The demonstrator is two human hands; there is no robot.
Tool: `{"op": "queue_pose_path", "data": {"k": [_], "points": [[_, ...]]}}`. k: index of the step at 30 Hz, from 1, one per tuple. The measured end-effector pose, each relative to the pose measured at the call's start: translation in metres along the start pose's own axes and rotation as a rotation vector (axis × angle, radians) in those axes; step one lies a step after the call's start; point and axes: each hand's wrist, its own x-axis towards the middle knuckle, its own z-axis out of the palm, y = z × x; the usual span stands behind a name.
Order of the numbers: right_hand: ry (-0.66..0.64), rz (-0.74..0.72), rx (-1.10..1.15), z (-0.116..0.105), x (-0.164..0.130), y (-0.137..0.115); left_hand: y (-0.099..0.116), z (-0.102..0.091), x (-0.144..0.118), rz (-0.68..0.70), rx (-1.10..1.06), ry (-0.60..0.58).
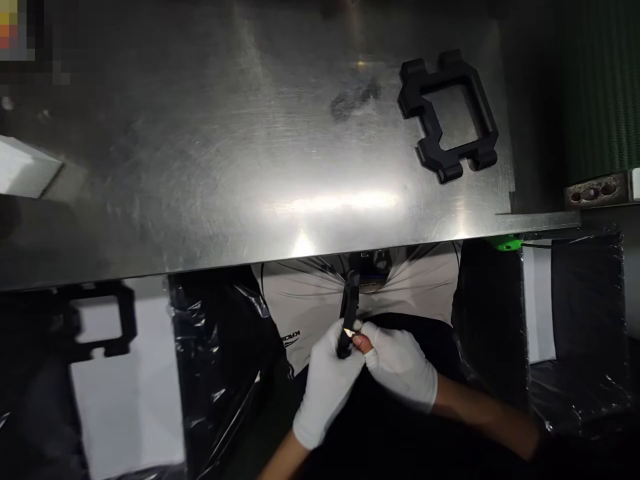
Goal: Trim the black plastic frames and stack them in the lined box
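Observation:
Below the front edge of a steel table (pixel 210 200), my two hands meet in white gloves. My left hand (pixel 327 387) grips a narrow black tool (pixel 349 313) that stands upright, with a small light tip showing near my fingers. My right hand (pixel 400 363) touches the same tool from the right, one bare fingertip poking out of the glove against it. A black plastic frame part (pixel 450 117) with a rectangular opening lies flat on the table at the far right, well away from both hands.
Black plastic bags (pixel 225 360) hang under the table on both sides. Another black frame part (pixel 107 320) sits low at the left. A white block (pixel 25 167) rests at the table's left edge. A green conveyor belt (pixel 603 87) runs at the right.

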Motion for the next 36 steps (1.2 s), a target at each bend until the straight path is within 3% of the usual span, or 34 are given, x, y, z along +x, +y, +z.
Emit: {"op": "queue_pose_path", "data": {"k": [13, 19, 21, 23, 24, 25, 27, 28, 30, 32, 33, 34, 36], "points": [[0.013, 0.053, -0.051, 0.007, 0.002, -0.001, 0.005, 0.002, -0.001, -0.024, 0.033, 0.034], [0.1, -0.113, 0.07, -0.013, -0.005, 0.019, 0.015, -0.005, 0.002, -0.013, 0.061, 0.021], [0.262, -0.124, 0.203, -0.028, -0.003, 0.027, 0.021, -0.015, 0.005, -0.006, 0.097, -0.025], [0.445, -0.159, 0.294, -0.043, 0.005, 0.032, 0.028, -0.028, 0.011, -0.004, 0.133, -0.134], [0.474, -0.198, 0.308, -0.05, 0.011, 0.034, 0.031, -0.035, 0.015, -0.007, 0.156, -0.204], [0.437, -0.243, 0.305, -0.057, 0.019, 0.036, 0.033, -0.043, 0.019, -0.012, 0.182, -0.275], [0.235, -0.295, 0.28, -0.068, 0.034, 0.038, 0.035, -0.059, 0.027, 0.006, 0.234, -0.353], [0.142, -0.29, 0.263, -0.072, 0.04, 0.04, 0.035, -0.066, 0.028, 0.038, 0.255, -0.324], [0.084, -0.242, 0.242, -0.075, 0.05, 0.042, 0.032, -0.075, 0.025, 0.156, 0.301, -0.077], [0.178, -0.178, 0.282, -0.072, 0.053, 0.043, 0.025, -0.075, 0.012, 0.287, 0.315, 0.295], [0.235, -0.147, 0.325, -0.068, 0.053, 0.042, 0.02, -0.071, 0.004, 0.306, 0.298, 0.411], [0.278, -0.116, 0.38, -0.062, 0.051, 0.039, 0.015, -0.065, -0.004, 0.282, 0.256, 0.443], [0.321, -0.074, 0.498, -0.047, 0.046, 0.03, 0.005, -0.049, -0.015, 0.125, 0.087, 0.314]]}}
